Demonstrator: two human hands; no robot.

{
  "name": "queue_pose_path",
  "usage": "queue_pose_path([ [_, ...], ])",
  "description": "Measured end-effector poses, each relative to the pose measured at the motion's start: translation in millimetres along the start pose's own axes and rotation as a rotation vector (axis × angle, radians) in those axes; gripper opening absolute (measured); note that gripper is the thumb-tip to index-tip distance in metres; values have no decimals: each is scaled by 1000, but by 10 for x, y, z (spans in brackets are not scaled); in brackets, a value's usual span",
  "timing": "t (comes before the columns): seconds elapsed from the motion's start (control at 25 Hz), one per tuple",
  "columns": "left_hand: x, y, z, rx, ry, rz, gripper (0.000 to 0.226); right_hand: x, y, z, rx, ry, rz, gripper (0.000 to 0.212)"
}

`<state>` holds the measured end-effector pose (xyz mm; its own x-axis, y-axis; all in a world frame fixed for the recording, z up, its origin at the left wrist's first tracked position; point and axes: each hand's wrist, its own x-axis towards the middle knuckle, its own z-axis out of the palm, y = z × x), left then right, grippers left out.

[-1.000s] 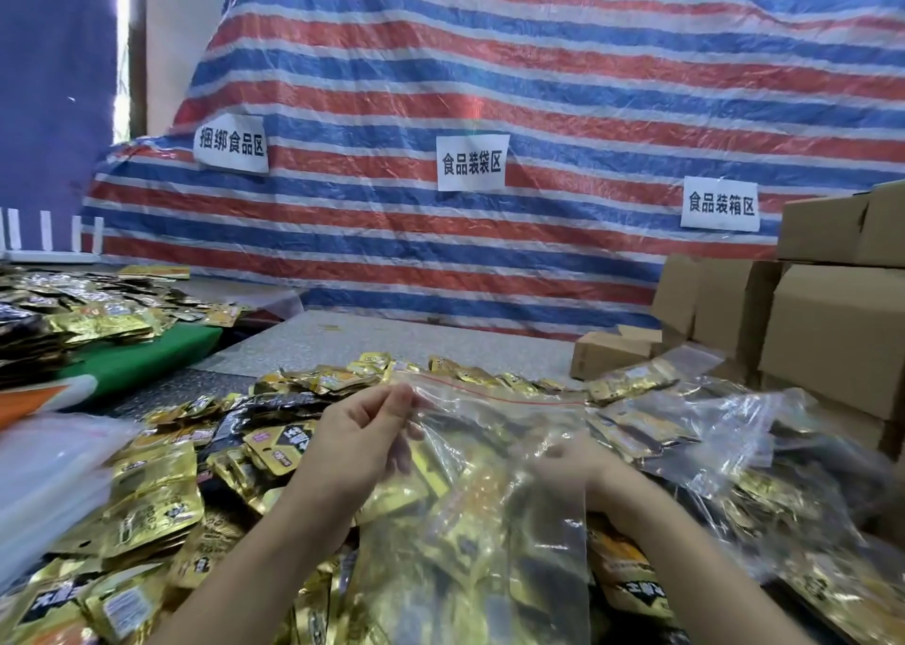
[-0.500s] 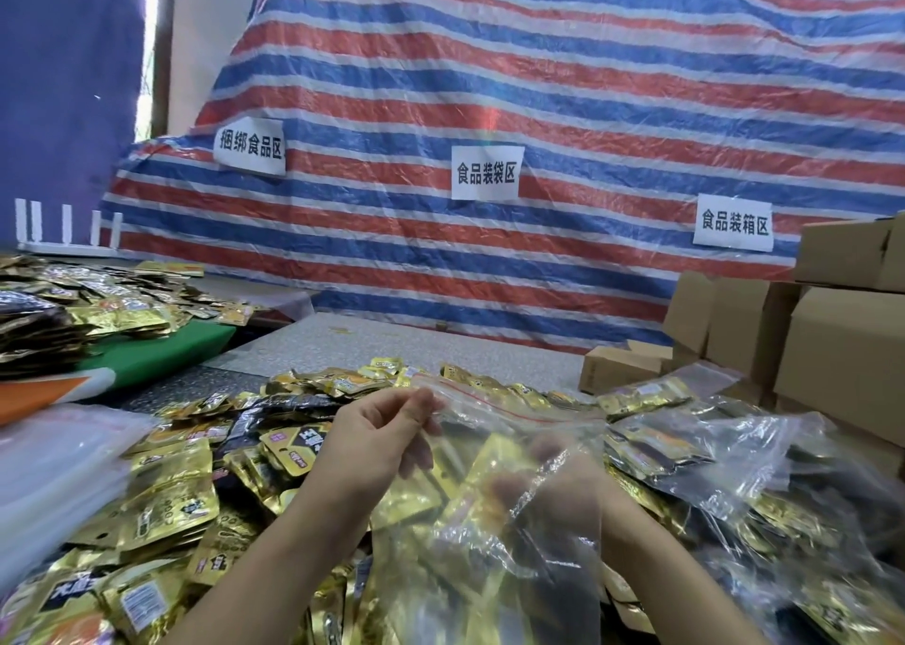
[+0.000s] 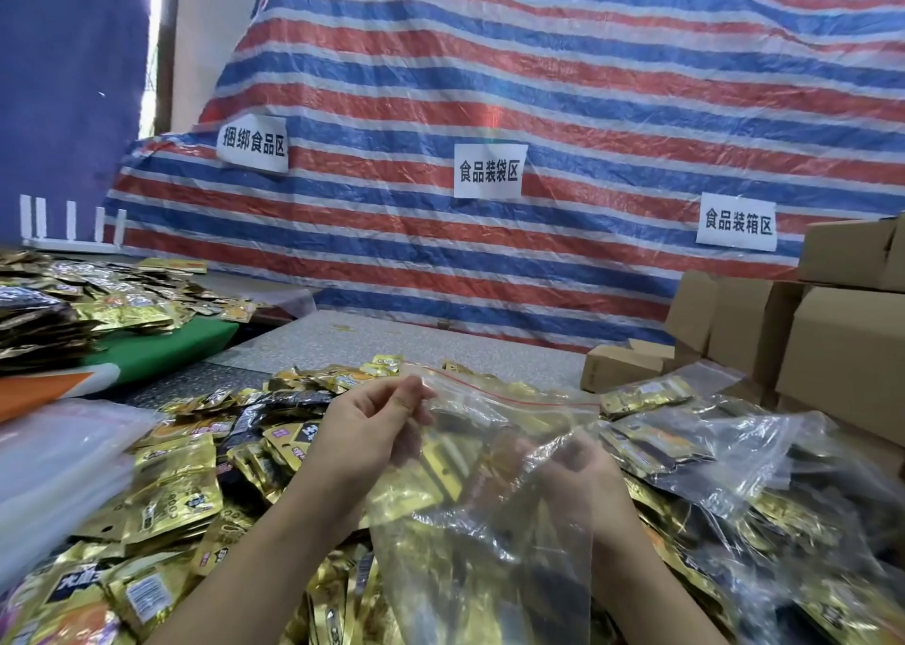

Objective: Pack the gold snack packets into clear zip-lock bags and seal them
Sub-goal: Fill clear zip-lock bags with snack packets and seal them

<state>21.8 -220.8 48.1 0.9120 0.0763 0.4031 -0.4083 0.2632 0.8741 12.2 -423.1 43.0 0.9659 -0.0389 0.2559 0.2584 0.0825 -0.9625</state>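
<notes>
A clear zip-lock bag [image 3: 489, 512] with a red seal line hangs in front of me, with several gold snack packets [image 3: 440, 468] inside. My left hand [image 3: 372, 429] pinches the bag's top left corner between thumb and fingers. My right hand [image 3: 573, 473] is behind the bag's film near the opening, fingers curled; what it grips is blurred by the plastic. Loose gold packets [image 3: 171, 492] cover the table below and to the left.
Filled clear bags [image 3: 695, 443] lie on the right. Cardboard boxes [image 3: 842, 350] are stacked at the far right. A stack of empty bags [image 3: 54, 468] sits at the left. More packets [image 3: 73, 301] lie on a green board beyond. A striped tarp [image 3: 538, 105] with paper signs stands behind.
The view tilted up and shifted slightly. My right hand slid lower behind the bag's film, and the bag's mouth sagged on the right side. My left hand keeps its pinch on the corner.
</notes>
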Motion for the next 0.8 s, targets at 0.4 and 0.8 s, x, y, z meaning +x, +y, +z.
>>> queue_pose_path([
  [0.4, -10, -38, -2, 71, -110, 6, 27, 278, -663, -445, 578, 155, -146, 54],
  [0.8, -19, -37, 14, 54, -131, -11, 28, 284, -1000, -152, 276, -157, -203, 36],
])
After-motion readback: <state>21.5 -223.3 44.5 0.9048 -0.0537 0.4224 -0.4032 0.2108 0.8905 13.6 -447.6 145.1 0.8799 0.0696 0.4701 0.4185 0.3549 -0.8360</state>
